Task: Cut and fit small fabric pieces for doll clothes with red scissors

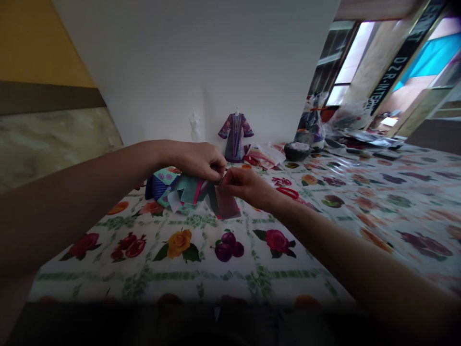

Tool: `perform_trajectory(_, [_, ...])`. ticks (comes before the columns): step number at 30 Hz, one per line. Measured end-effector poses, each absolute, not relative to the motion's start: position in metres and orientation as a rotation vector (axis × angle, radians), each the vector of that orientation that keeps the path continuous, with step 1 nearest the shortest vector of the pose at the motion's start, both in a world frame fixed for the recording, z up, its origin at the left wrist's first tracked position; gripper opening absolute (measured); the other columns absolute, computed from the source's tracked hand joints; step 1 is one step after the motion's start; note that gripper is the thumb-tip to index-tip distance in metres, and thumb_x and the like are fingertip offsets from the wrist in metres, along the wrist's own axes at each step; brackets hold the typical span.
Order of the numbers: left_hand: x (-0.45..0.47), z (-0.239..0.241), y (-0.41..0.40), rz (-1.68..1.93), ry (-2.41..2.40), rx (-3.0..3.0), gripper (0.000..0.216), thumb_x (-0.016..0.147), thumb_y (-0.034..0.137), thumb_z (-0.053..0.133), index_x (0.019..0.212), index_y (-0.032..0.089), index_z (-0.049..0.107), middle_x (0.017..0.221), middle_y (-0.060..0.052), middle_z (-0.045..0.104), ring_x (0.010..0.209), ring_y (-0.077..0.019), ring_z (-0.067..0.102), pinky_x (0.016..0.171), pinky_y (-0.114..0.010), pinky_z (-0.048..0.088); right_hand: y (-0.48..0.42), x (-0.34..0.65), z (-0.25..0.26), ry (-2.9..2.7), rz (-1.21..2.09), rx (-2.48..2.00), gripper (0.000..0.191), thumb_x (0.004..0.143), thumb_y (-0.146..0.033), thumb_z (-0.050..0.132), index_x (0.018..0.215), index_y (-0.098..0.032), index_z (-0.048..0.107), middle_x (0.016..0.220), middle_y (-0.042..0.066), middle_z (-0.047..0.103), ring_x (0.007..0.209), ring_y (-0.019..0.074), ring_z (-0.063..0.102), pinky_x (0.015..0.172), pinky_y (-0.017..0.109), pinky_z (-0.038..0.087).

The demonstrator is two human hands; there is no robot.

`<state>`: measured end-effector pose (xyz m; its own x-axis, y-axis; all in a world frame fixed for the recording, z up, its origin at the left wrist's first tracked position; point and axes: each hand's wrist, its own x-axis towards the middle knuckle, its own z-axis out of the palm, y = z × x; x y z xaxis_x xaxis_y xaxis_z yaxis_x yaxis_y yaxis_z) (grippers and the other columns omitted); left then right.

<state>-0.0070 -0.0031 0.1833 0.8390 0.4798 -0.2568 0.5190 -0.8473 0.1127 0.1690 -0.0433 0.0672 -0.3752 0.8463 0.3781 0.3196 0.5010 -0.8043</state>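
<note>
My left hand [200, 161] is closed in a pinch, its fingertips meeting those of my right hand [247, 185]. Below my left hand hangs a teal piece of fabric [189, 189] with a pink stripe. A dusky red piece of fabric [227, 203] drops from my right hand's pinch. Whether the two pieces are joined is hidden, as is anything tiny between the fingertips. Patterned green and blue cloth [163, 185] lies bunched beside and behind the fabric on the left.
Behind my hands stand a doll-sized purple robe [236, 137] on a stand and a small white mannequin [195, 126]. Red-handled scissors [288, 193] lie near my right wrist. A dark bowl [297, 153] and plastic bags [347, 117] sit to the right on the fruit-printed tablecloth [209, 283].
</note>
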Motion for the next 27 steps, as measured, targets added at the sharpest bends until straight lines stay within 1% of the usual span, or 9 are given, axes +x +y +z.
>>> perform_trajectory(6, [-0.008, 0.181, 0.001, -0.312, 0.769, 2.832, 0.019, 0.082, 0.020, 0.055, 0.088, 0.015, 0.072, 0.074, -0.002, 0.065, 0.068, -0.0135, 0.055, 0.062, -0.025, 0.034, -0.041, 0.169, 0.064, -1.940, 0.766, -0.958, 0.017, 0.079, -0.033, 0.069, 0.074, -0.019, 0.060, 0.071, -0.001, 0.060, 0.065, 0.0148, 0.054, 0.061, 0.029, 0.042])
perform_trajectory(10, [-0.009, 0.179, 0.001, -0.299, 0.765, 2.828, 0.017, 0.082, 0.020, 0.056, 0.086, 0.015, 0.071, 0.073, -0.001, 0.064, 0.067, -0.0134, 0.053, 0.062, -0.026, 0.033, -0.042, 0.168, 0.065, -1.930, 0.767, -0.971, 0.021, 0.078, -0.036, 0.071, 0.072, -0.019, 0.059, 0.068, -0.002, 0.058, 0.061, 0.0136, 0.051, 0.058, 0.028, 0.039])
perform_trajectory(16, [-0.010, 0.177, 0.006, -0.281, 0.743, 2.820, 0.014, 0.083, 0.020, 0.056, 0.083, 0.015, 0.069, 0.071, 0.000, 0.061, 0.066, -0.0127, 0.052, 0.061, -0.025, 0.034, -0.038, 0.169, 0.064, -1.893, 0.819, -0.994, 0.020, 0.076, -0.033, 0.073, 0.071, -0.020, 0.058, 0.067, -0.003, 0.058, 0.060, 0.0132, 0.050, 0.057, 0.028, 0.038])
perform_trajectory(20, [-0.014, 0.172, 0.011, -0.212, 0.691, 2.809, 0.015, 0.082, 0.017, 0.057, 0.087, 0.015, 0.071, 0.073, 0.001, 0.062, 0.068, -0.0123, 0.054, 0.063, -0.024, 0.037, -0.033, 0.169, 0.054, -1.770, 0.994, -0.971, 0.024, 0.073, -0.032, 0.076, 0.071, -0.021, 0.055, 0.066, -0.004, 0.056, 0.060, 0.0129, 0.049, 0.058, 0.028, 0.038])
perform_trajectory(23, [-0.015, 0.166, 0.015, -0.199, 0.663, 2.793, 0.015, 0.080, 0.015, 0.057, 0.085, 0.016, 0.071, 0.074, 0.002, 0.064, 0.070, -0.0118, 0.056, 0.065, -0.022, 0.039, -0.029, 0.168, 0.049, -1.786, 0.979, -0.988, 0.023, 0.074, -0.034, 0.073, 0.071, -0.021, 0.054, 0.065, -0.004, 0.055, 0.059, 0.0131, 0.049, 0.056, 0.027, 0.038])
perform_trajectory(27, [-0.014, 0.159, 0.022, -0.151, 0.692, 2.805, 0.015, 0.080, 0.017, 0.058, 0.086, 0.017, 0.071, 0.075, 0.002, 0.064, 0.071, -0.0127, 0.056, 0.065, -0.023, 0.040, -0.024, 0.167, 0.045, -1.795, 0.949, -1.001, 0.024, 0.074, -0.034, 0.074, 0.072, -0.021, 0.055, 0.065, -0.004, 0.054, 0.059, 0.0124, 0.047, 0.055, 0.026, 0.035])
